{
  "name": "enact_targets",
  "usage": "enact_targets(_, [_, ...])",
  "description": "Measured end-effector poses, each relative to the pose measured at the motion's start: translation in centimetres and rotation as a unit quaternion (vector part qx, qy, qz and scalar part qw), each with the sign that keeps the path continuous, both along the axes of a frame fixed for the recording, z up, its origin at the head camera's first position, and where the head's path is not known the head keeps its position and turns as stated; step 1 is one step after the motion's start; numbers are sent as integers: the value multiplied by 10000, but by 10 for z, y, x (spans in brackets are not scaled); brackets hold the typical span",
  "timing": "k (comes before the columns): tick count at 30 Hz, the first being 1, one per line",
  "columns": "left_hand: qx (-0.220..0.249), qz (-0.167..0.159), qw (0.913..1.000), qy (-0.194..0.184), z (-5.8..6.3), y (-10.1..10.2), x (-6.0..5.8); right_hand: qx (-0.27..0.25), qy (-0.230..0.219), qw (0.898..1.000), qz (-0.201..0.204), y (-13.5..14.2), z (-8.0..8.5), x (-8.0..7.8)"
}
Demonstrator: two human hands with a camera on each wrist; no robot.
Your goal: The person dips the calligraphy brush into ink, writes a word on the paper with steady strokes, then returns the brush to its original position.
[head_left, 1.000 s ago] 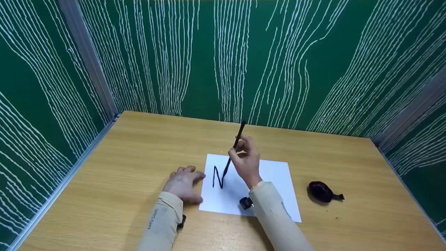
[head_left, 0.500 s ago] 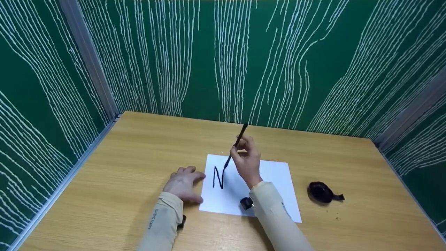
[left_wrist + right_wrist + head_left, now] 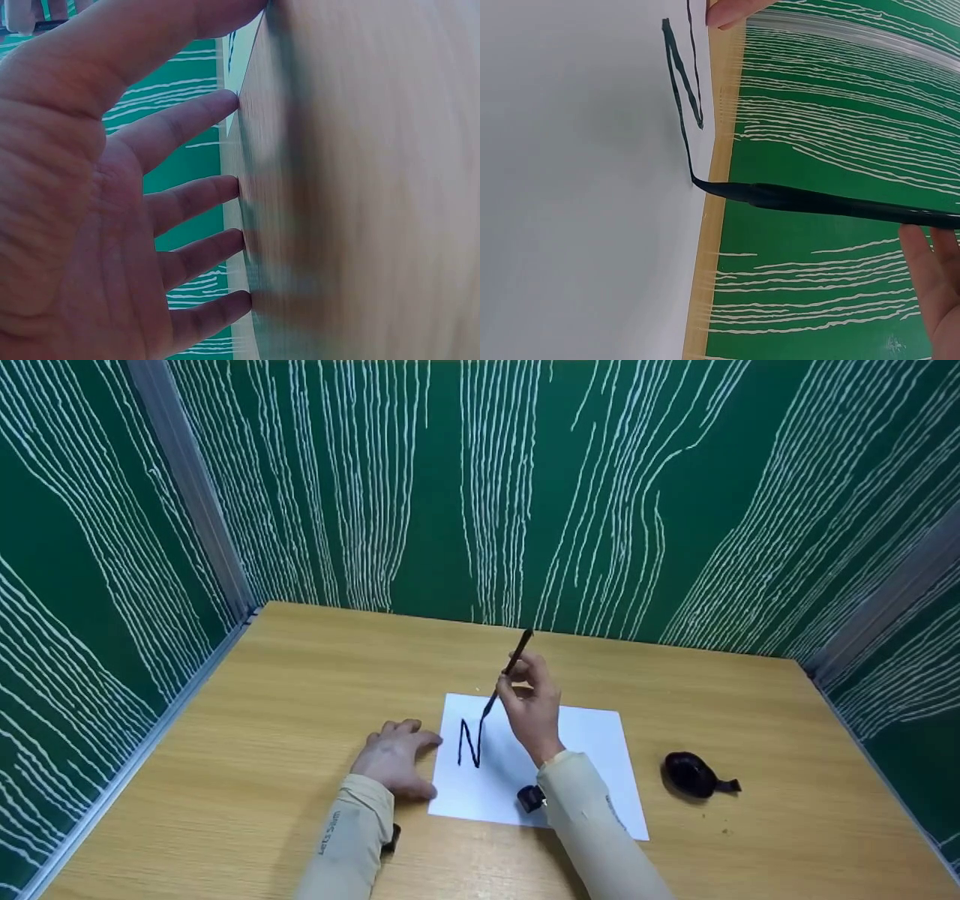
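My right hand (image 3: 532,712) pinches a dark paintbrush (image 3: 517,654) by its handle, over the sheet of white paper (image 3: 585,765). In the right wrist view the brush tip (image 3: 709,185) meets the paper at the end of a black stroke. That stroke belongs to a black N-shaped mark (image 3: 470,742) on the left part of the sheet. My left hand (image 3: 394,757) lies spread at the paper's left edge, thumb and forefinger at its border. In the left wrist view its fingertips (image 3: 229,101) rest on the tabletop and by the sheet's edge.
A small black dish with a short handle (image 3: 691,774) stands on the wooden table (image 3: 300,697), right of the paper. Green walls with white wavy lines (image 3: 435,510) close in the back and sides. A small black device (image 3: 531,798) sits at the right wrist.
The brush has moved up the paper, away from me, drawing the right-hand upright of the N-shaped mark. My left hand stays where it was.
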State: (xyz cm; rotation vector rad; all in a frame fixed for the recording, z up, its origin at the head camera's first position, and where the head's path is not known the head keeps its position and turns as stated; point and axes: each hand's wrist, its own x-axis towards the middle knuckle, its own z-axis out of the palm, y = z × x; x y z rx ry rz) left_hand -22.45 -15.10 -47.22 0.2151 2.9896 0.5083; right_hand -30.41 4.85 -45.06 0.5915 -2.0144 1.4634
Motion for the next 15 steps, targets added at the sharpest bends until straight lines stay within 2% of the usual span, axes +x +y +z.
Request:
enact_targets(8, [37, 15, 10000, -11, -1, 0, 0, -45, 89, 9999, 16, 2, 2, 2])
enact_targets(15, [123, -3, 9999, -27, -1, -1, -1, -298, 409, 9986, -129, 6, 13, 6])
